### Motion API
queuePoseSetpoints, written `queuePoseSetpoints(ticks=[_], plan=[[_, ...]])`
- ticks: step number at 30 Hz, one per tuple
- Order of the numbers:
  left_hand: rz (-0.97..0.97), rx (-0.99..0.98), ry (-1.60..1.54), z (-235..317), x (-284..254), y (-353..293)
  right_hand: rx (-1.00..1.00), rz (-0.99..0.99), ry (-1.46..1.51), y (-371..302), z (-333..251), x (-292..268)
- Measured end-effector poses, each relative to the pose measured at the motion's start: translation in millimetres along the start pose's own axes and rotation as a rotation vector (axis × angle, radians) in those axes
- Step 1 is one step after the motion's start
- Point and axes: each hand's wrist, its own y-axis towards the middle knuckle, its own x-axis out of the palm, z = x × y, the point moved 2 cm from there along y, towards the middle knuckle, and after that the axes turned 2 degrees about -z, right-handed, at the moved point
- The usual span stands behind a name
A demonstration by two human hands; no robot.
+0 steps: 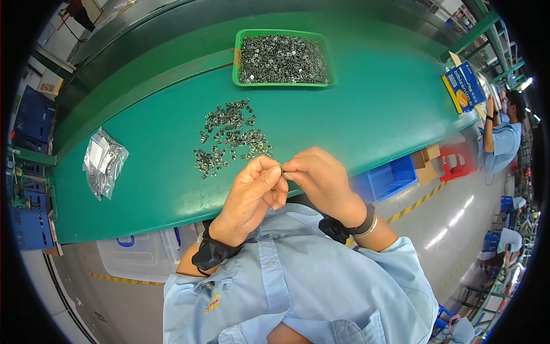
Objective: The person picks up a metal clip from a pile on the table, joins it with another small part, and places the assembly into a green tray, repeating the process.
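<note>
My left hand (252, 192) and my right hand (322, 182) meet fingertip to fingertip over the near edge of the green table. Pinched between them is a small metal part (282, 171), mostly hidden by the fingers. Both hands are closed on it. Just beyond my left hand, a loose pile of small shiny metal parts (229, 132) lies spread on the tabletop. At the far side stands a green tray (286, 85) filled with many more such parts.
A clear plastic bag of parts (104, 163) lies on the table at left. A blue and yellow box (463, 86) sits at the right end, near a co-worker (501, 135). Below the right edge are a blue bin (392, 180) and a red stool (456, 160). A clear lidded box (137, 255) stands under the table.
</note>
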Motion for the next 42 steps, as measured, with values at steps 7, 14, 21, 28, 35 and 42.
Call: queuePoseSetpoints(ticks=[7, 14, 21, 28, 35, 42], plan=[[-0.111, -0.01, -0.15, -7.9, -1.2, 1.9, 0.006, 0.038, 0.032, -5.0, -1.4, -0.4], [-0.021, 0.003, -0.009, -2.4, 9.3, -1.9, -0.006, 0.032, 0.051, -7.3, 0.9, -4.2], [-0.111, -0.029, -0.176, -8.5, 10.7, -0.2, 0.037, 0.066, 0.187, -11.2, -0.6, -2.7], [-0.113, -0.014, -0.134, -9.1, 8.8, -0.2, 0.015, 0.049, 0.179, -11.5, -0.6, -1.4], [-0.067, 0.019, 0.067, -0.8, 9.7, -0.5, 0.058, 0.056, 0.233, -13.3, 6.9, 4.8], [-0.063, 0.004, -0.045, 3.8, 10.5, -4.1, 0.198, 0.065, 0.38, -11.0, 9.5, 7.6]])
